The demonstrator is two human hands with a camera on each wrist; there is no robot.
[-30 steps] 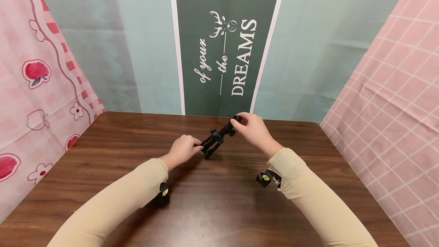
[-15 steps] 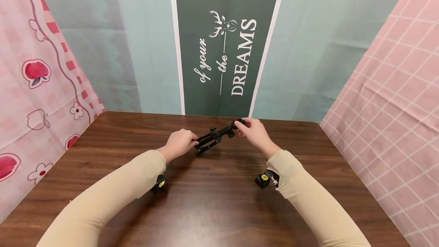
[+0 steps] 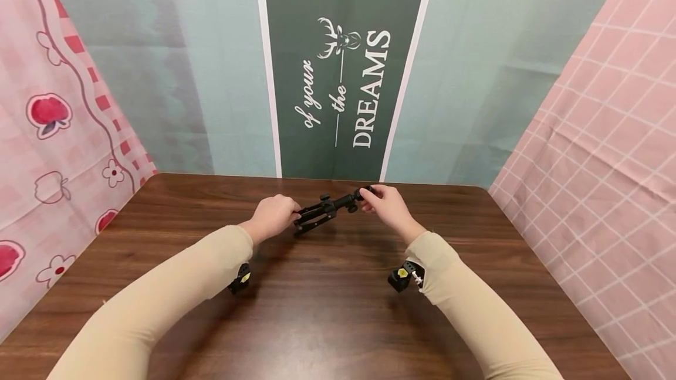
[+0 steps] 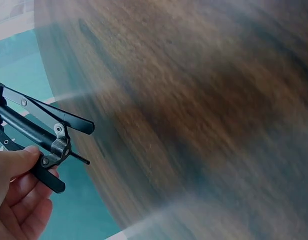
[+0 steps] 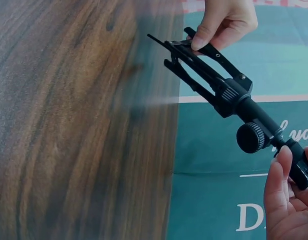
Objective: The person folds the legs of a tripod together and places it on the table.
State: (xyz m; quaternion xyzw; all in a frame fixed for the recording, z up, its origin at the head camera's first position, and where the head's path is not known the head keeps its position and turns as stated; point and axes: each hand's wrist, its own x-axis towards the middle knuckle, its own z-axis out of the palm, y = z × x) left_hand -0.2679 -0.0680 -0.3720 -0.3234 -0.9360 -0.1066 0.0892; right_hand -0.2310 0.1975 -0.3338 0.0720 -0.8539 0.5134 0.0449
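Observation:
A small black tripod [image 3: 330,206] is held tilted over the far part of the table, its legs to the left and its head to the right. My left hand [image 3: 271,216] pinches one leg near the foot end; in the left wrist view the thumb lies on that leg [image 4: 47,179], and the hinged braces stand partly spread. My right hand [image 3: 388,207] grips the head end between thumb and fingers. In the right wrist view a round ridged knob [image 5: 251,138] sticks out from the tripod's column, and the fingers cover part of the head.
The brown wooden table [image 3: 317,309] ends at a grey-green cloth backdrop [image 3: 232,75] with white lettering. Pink cloths hang at the left [image 3: 79,128] and right [image 3: 586,133]. A black camera mount [image 3: 399,278] hangs under the right wrist, another [image 3: 240,279] under the left.
The tripod has swung from steeply slanted to nearly level. My left hand has moved left and slightly up with the leg end, while the right hand has come down a little with the head.

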